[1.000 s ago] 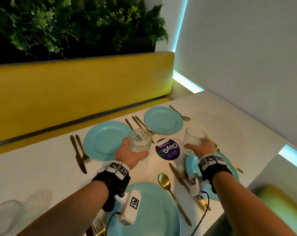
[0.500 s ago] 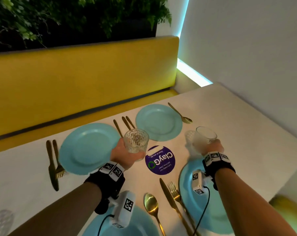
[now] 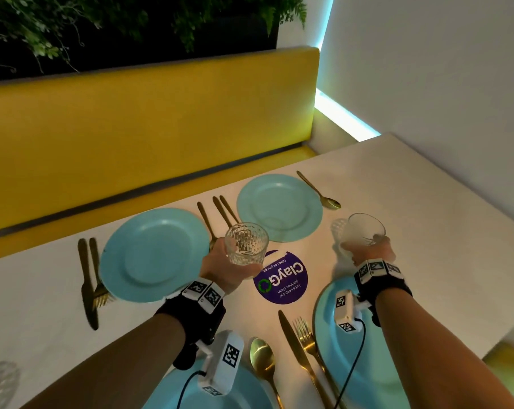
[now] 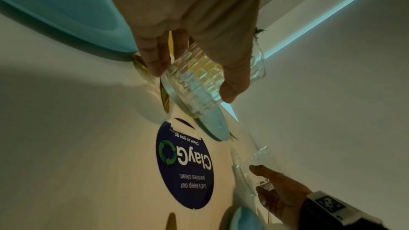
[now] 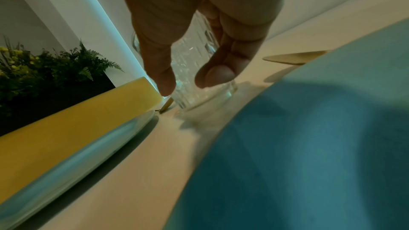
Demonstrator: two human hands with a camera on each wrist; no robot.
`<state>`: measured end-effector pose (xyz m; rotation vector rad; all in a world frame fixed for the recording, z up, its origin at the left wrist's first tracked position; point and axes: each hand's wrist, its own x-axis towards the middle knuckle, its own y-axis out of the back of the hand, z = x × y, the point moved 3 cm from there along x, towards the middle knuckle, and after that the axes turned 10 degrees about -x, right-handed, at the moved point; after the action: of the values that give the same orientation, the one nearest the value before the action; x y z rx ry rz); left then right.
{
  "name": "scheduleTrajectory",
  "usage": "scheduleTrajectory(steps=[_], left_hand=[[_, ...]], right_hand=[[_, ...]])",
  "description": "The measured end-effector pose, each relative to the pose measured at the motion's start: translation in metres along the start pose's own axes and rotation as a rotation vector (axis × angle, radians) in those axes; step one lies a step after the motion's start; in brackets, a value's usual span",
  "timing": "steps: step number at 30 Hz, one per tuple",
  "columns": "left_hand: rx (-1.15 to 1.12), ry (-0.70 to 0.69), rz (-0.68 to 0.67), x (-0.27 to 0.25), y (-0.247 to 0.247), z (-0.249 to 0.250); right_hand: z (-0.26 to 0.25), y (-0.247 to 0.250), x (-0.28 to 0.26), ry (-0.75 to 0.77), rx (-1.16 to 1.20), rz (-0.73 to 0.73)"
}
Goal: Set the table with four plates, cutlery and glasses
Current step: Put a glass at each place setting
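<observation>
Head view: 4 plates (image 3: 154, 255), 2 glasses (image 3: 246, 242).

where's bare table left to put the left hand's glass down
Free: the strip between the far right plate and the purple ClayGo sticker, and the table toward the wall. Crowded: the gold cutlery between the far plates.

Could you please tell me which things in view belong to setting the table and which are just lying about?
Part of the job:
- patterned clear glass, held by left hand
- clear glass tumbler, held by right hand
- round light-blue plates
- gold-coloured cutlery

Just there:
- round purple ClayGo sticker
- yellow upholstered bench
- green leafy plants
</observation>
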<state>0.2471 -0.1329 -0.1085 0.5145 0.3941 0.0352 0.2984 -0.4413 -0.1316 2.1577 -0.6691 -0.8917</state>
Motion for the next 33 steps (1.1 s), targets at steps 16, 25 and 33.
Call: scheduleTrajectory(steps=[16,25,33], left_hand=[[-0.018,-0.020,-0.084,-0.012,-0.022,0.009],[0.047,0.072,-0.157,-0.022,-0.060,0.019],[0.070,0.074,-0.177,-0.026,-0.077,0.024]], right_hand=[[0.010,0.012,-0.001,-0.043,0.024,-0.021],[0.017,0.016,-0.017,-0.033,-0.026,0.036],[0.027,0.020,-0.027,0.020,-0.048,0.022]])
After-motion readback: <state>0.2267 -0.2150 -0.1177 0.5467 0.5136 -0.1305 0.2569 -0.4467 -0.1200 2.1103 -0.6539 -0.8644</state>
